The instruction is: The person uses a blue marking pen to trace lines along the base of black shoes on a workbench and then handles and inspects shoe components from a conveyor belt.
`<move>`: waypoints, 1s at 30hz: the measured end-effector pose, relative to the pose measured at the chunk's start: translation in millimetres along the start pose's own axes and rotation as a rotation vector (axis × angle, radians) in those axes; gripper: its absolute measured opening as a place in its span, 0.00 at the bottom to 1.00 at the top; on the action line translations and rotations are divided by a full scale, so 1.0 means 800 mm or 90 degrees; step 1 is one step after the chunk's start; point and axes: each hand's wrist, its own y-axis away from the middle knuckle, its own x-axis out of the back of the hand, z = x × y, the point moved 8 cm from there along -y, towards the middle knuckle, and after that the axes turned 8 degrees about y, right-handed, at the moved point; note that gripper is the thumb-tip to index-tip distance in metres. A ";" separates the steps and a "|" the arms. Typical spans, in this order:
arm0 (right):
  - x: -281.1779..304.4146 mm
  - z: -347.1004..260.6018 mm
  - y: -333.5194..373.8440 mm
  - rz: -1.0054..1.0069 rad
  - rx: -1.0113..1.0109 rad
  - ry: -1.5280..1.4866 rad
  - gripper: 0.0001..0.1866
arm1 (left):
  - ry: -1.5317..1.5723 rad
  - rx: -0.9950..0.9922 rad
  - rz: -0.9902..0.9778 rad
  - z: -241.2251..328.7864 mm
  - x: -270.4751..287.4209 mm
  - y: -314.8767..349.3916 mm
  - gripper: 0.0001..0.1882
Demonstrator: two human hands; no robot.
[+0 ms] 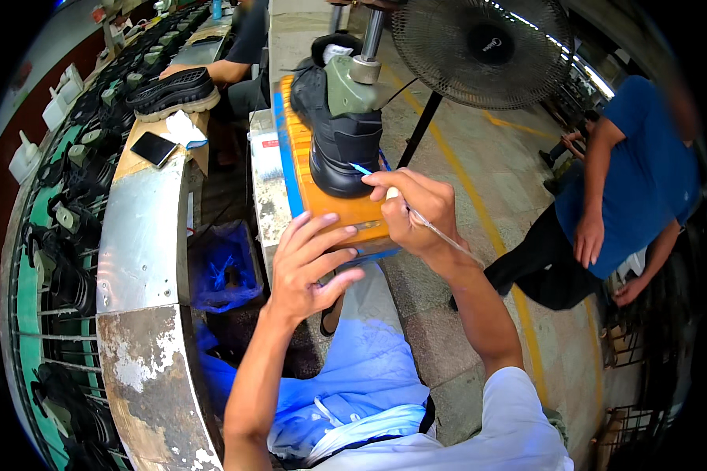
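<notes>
A black shoe upper (339, 137) sits upside down on a green last fixed to a metal post (368, 47), above an orange board (322, 204). My right hand (416, 208) grips a thin brush (432, 228) with a clear handle; its blue tip touches the shoe's toe end. My left hand (306, 263) rests with fingers spread against the near edge of the orange board and holds nothing.
A curved metal bench (137, 235) runs along the left beside a conveyor of black shoes (63, 267). A phone (153, 147) and a black sole (173, 90) lie on it. A fan (483, 47) stands behind. A person in blue (628, 188) crouches at right; another sits at the back.
</notes>
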 end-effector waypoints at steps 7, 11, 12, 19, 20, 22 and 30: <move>-0.043 0.007 -0.009 0.084 -0.007 -0.126 0.12 | -0.140 0.153 0.135 -0.074 0.075 0.058 0.16; -0.069 0.012 -0.023 0.150 -0.011 -0.105 0.07 | -0.157 0.265 0.195 -0.136 0.100 0.063 0.16; -0.072 0.012 -0.014 0.157 -0.008 -0.091 0.08 | -0.093 0.306 0.217 -0.147 0.098 0.067 0.18; -0.143 0.005 -0.008 0.155 0.146 0.014 0.08 | -0.097 0.472 0.152 -0.152 0.125 0.076 0.25; -0.117 0.003 -0.010 0.160 0.115 -0.040 0.05 | -0.240 0.361 0.070 -0.139 0.119 0.070 0.23; -0.063 0.037 -0.027 0.189 -0.004 -0.036 0.10 | -0.144 0.384 0.203 -0.147 0.099 0.034 0.23; -0.022 0.065 -0.023 0.125 -0.090 -0.001 0.10 | -0.135 0.389 0.199 -0.168 0.101 0.018 0.25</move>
